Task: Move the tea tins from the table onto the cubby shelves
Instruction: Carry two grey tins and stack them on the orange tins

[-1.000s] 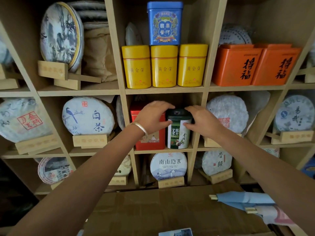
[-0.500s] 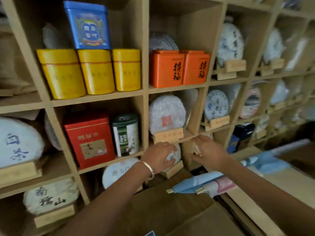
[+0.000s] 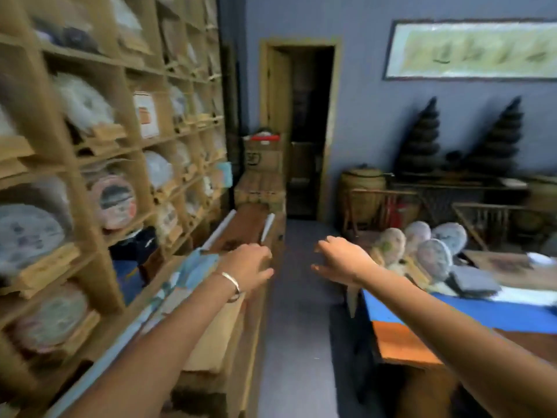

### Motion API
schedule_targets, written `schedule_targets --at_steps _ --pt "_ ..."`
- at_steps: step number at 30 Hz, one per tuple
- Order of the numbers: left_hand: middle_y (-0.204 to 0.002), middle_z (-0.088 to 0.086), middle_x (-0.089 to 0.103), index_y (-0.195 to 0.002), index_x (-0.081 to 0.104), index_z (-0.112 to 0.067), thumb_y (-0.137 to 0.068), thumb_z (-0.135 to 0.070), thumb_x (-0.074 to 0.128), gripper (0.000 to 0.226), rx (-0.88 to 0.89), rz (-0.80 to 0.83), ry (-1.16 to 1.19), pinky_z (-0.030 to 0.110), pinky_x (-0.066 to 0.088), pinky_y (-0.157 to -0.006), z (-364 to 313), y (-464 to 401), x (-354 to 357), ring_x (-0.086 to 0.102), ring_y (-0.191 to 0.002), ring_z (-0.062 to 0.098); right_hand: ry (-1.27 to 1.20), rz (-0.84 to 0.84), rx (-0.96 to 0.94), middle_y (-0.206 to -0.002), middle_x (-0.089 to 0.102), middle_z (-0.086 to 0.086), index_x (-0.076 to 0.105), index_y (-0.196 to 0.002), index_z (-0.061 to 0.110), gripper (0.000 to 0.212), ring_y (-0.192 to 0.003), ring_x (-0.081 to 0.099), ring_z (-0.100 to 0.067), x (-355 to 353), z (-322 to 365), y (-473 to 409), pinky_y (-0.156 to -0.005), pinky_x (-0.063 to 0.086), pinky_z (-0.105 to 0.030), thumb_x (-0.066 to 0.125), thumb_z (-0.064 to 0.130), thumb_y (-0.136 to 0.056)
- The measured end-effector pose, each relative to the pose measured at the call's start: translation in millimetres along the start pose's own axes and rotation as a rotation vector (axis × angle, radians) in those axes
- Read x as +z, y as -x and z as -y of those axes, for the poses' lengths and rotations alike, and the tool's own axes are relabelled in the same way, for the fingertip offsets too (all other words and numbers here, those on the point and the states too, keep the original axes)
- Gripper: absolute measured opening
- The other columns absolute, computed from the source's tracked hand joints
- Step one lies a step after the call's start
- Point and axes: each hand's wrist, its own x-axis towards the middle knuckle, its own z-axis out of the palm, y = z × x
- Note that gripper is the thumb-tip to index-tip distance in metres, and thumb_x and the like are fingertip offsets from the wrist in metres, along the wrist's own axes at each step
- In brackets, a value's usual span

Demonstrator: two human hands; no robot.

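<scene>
The view is blurred by motion. The wooden cubby shelves (image 3: 99,152) run along the left, holding round wrapped tea cakes on wooden stands. No tea tin shows in this frame. My left hand (image 3: 248,267), with a metal bangle on the wrist, hovers empty over cardboard boxes beside the shelves. My right hand (image 3: 340,260) is held out above the aisle, fingers apart, holding nothing. The table (image 3: 422,315) with a blue and orange cover lies at the right, below my right forearm.
Several round tea cakes (image 3: 434,251) stand on the table's far part. Cardboard boxes (image 3: 262,179) are stacked at the aisle's far end beside a dark doorway (image 3: 307,131). Baskets and dark tiered stacks (image 3: 422,140) line the blue back wall. A grey floor aisle (image 3: 298,327) runs between shelves and table.
Both hands let go of the green tin in the cubby and drew back. My view has swung right, away from the shelves, toward the aisle and the table.
</scene>
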Motion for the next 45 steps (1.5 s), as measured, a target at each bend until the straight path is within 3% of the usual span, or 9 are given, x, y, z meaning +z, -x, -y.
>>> schedule_targets --at_steps 8,13,18,22,25,33,37,39,45 --pt "-0.116 -0.003 0.06 -0.118 0.055 -0.029 -0.086 -0.044 0.055 0.035 0.333 0.066 0.067 0.035 0.05 -0.087 -208 -119 57 0.057 -0.109 0.019 0.119 0.003 0.329 -0.109 0.057 -0.014 0.053 -0.107 0.009 0.042 -0.104 0.055 -0.033 -32 -201 126 -0.079 0.046 -0.04 0.052 0.047 -0.091" --pt "-0.117 0.002 0.059 -0.118 0.054 -0.024 -0.087 -0.046 0.054 0.038 0.463 0.109 0.045 0.036 0.049 -0.084 -316 -169 92 0.057 -0.11 0.024 0.128 0.051 0.478 -0.116 0.057 -0.011 0.053 -0.117 0.013 0.045 -0.11 0.054 -0.029 -33 -304 201 -0.086 0.048 -0.041 0.053 0.05 -0.09" --pt "-0.119 0.006 0.06 -0.121 0.054 -0.022 -0.088 -0.043 0.055 0.039 0.59 0.218 0.058 0.041 0.048 -0.09 -408 -208 126 0.056 -0.112 0.027 0.082 0.08 0.632 -0.126 0.056 -0.008 0.05 -0.129 0.015 0.051 -0.112 0.055 -0.025 -28 -376 265 -0.083 0.047 -0.036 0.054 0.048 -0.091" --pt "-0.119 0.005 0.059 -0.125 0.052 -0.018 -0.09 -0.04 0.054 0.041 0.7 0.274 0.072 0.039 0.049 -0.087 -478 -245 148 0.056 -0.11 0.027 0.079 0.081 0.749 -0.121 0.056 -0.008 0.051 -0.124 0.014 0.047 -0.105 0.055 -0.023 -21 -421 308 -0.075 0.047 -0.033 0.055 0.047 -0.09" --pt "-0.119 0.005 0.059 -0.129 0.05 -0.018 -0.091 -0.041 0.053 0.044 0.773 0.32 0.081 0.035 0.048 -0.083 -529 -275 170 0.057 -0.109 0.026 0.077 0.1 0.85 -0.121 0.057 -0.005 0.052 -0.124 0.017 0.047 -0.11 0.055 -0.022 -15 -457 334 -0.082 0.049 -0.035 0.056 0.048 -0.089" --pt "-0.134 0.002 0.054 -0.135 0.047 -0.022 -0.087 -0.041 0.058 0.052 0.863 0.372 0.151 0.035 0.046 -0.095 -637 -398 245 0.052 -0.12 0.022 0.103 0.134 1.084 -0.107 0.057 -0.004 0.052 -0.108 0.018 0.042 -0.098 0.056 -0.021 -10 -582 357 -0.074 0.047 -0.031 0.059 0.052 -0.083" --pt "-0.121 0.002 0.06 -0.111 0.05 -0.029 -0.081 -0.044 0.06 0.035 0.885 0.379 0.156 0.03 0.042 -0.072 -680 -460 274 0.054 -0.099 0.02 0.087 0.131 1.165 -0.108 0.056 -0.003 0.052 -0.112 0.018 0.046 -0.098 0.056 -0.02 -6 -638 364 -0.076 0.049 -0.031 0.06 0.052 -0.083" --pt "-0.116 0.002 0.061 -0.1 0.045 -0.032 -0.078 -0.044 0.063 0.031 0.881 0.372 0.202 0.03 0.04 -0.069 -698 -482 290 0.051 -0.092 0.019 0.064 0.141 1.2 -0.111 0.057 -0.005 0.053 -0.115 0.015 0.05 -0.1 0.058 -0.022 3 -661 365 -0.081 0.052 -0.035 0.061 0.053 -0.083" --pt "-0.13 -0.001 0.057 -0.129 0.051 -0.029 -0.076 -0.041 0.067 0.057 0.89 0.371 0.38 0.035 0.042 -0.098 -744 -521 357 0.051 -0.117 0.021 -0.058 0.191 1.266 -0.127 0.052 -0.008 0.041 -0.135 0.016 0.075 -0.108 0.057 -0.022 42 -735 374 -0.084 0.049 -0.031 0.066 0.056 -0.077"
